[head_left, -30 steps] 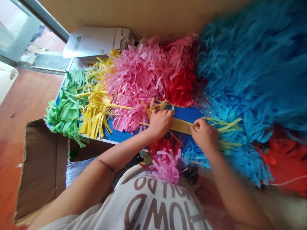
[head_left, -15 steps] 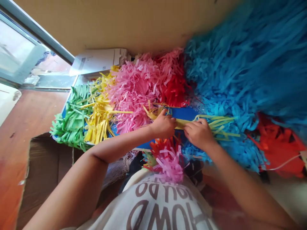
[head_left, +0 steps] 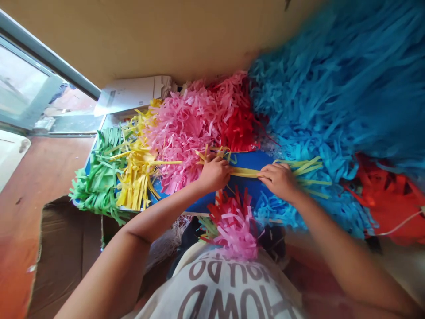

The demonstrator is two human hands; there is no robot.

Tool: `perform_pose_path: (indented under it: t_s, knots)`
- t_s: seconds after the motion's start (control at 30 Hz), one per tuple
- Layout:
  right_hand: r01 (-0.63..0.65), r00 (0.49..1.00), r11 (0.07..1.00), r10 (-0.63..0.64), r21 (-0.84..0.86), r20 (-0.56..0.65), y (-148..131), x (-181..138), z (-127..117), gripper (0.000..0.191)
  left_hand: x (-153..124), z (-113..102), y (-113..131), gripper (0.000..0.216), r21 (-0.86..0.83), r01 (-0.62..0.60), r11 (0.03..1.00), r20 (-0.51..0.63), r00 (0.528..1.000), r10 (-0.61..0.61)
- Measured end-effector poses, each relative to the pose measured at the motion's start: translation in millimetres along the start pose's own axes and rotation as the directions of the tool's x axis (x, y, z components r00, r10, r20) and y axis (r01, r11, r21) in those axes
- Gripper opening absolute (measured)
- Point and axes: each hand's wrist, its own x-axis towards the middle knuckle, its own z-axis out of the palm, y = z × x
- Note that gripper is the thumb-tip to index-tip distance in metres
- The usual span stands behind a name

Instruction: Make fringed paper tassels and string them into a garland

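Note:
A yellow tissue-paper tassel (head_left: 245, 172) stretches level between my two hands above the blue tabletop (head_left: 248, 158). My left hand (head_left: 215, 173) is closed around its left part, with loose yellow strips poking out behind the fingers. My right hand (head_left: 277, 179) pinches the band further right, and the cut strips (head_left: 308, 167) fan out past it over the blue fringe. Just below, a bunch of red and pink fringe (head_left: 237, 232) lies against my shirt at the table's near edge.
Along the table lie green fringe (head_left: 101, 173), yellow fringe (head_left: 137, 177), pink fringe (head_left: 189, 124) and red fringe (head_left: 241, 130). A large heap of blue fringe (head_left: 332, 97) fills the right side, with red paper (head_left: 388, 199) beside it. White cartons (head_left: 133, 93) stand by the wall; a cardboard box (head_left: 63, 252) is below left.
My hands have moved apart, the left one leftward and the right slightly right, so a longer stretch of the yellow band shows between them. It looks narrower now.

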Motion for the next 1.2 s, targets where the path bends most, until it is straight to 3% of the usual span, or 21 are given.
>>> perform_pose_path:
  t_s: [0.13, 0.3, 0.5, 0.8, 1.03, 1.13, 1.2]
  knots:
    - [-0.065, 0.996, 0.996, 0.069, 0.065, -0.053, 6, -1, 3, 0.02, 5, 0, -13, 0.025, -0.134, -0.018, 0.991, 0.046, 0.999, 0.024]
    - [-0.105, 0.993, 0.991, 0.11, 0.085, -0.051, 7, 0, 4, 0.029, 6, -2, -7, 0.039, -0.14, 0.043, 0.989, 0.05, 0.998, -0.036]
    - [-0.132, 0.99, 0.989, 0.134, 0.063, -0.032, 7, -2, 1, 0.03, 11, -1, -4, 0.034, -0.158, 0.049, 0.986, 0.071, 0.997, -0.038]
    - [-0.163, 0.987, 0.983, 0.163, -0.084, 0.0, 0, 4, -1, 0.029, 20, -1, 7, 0.036, -0.027, 0.198, 0.98, 0.093, 0.976, -0.194]
    - [-0.157, 0.987, 0.977, 0.159, -0.145, 0.006, 6, 6, 2, 0.03, 23, 1, 7, 0.031, 0.022, 0.188, 0.982, 0.095, 0.977, -0.189]
    - [-0.227, 0.974, 0.955, 0.219, -0.19, -0.065, -1, 7, -3, 0.028, 22, 2, 6, 0.03, 0.045, 0.171, 0.984, 0.05, 0.984, -0.173]
    - [-0.235, 0.97, 0.94, 0.211, -0.248, -0.119, -12, 8, -9, 0.02, 23, 2, 3, 0.027, 0.062, 0.094, 0.994, -0.011, 0.996, -0.093]
